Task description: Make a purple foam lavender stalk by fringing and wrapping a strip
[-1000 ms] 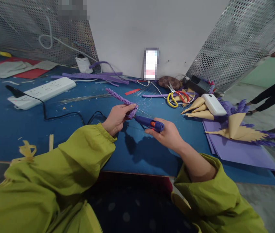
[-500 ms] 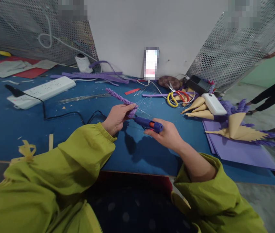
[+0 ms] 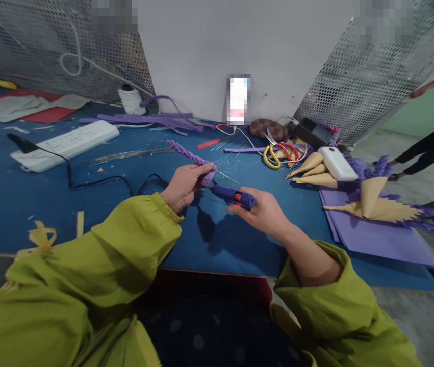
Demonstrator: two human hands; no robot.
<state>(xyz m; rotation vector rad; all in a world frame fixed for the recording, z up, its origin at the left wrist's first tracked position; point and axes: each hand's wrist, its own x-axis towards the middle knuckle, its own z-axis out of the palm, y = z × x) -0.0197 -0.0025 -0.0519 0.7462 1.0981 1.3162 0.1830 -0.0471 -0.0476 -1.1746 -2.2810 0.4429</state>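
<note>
Between the thumb and fingers of my left hand (image 3: 186,186) is a purple paper flower spike (image 3: 186,152), its tip slanting up to the left. A loose purple strip end hangs at its lower right. My right hand (image 3: 262,209) is wrapped round a dark blue glue gun (image 3: 230,194) with an orange part and a small red light. The gun's nozzle points left, close beneath the flower; whether the two touch I cannot tell. A thin wire (image 3: 227,177) runs down to the right from behind the flower.
On the left lie a white power strip (image 3: 71,145) and a black cord (image 3: 98,184). A phone (image 3: 238,100) leans on the back panel. To the right are scissors (image 3: 272,157), a white power bank (image 3: 338,164), tan paper cones (image 3: 316,181) and purple sheets (image 3: 385,242). Another person's legs (image 3: 427,150) stand beyond.
Both hands hold nearly the same place. The glue gun and the flower have shifted very slightly to the left. At the far right, another person's hand has moved a little.
</note>
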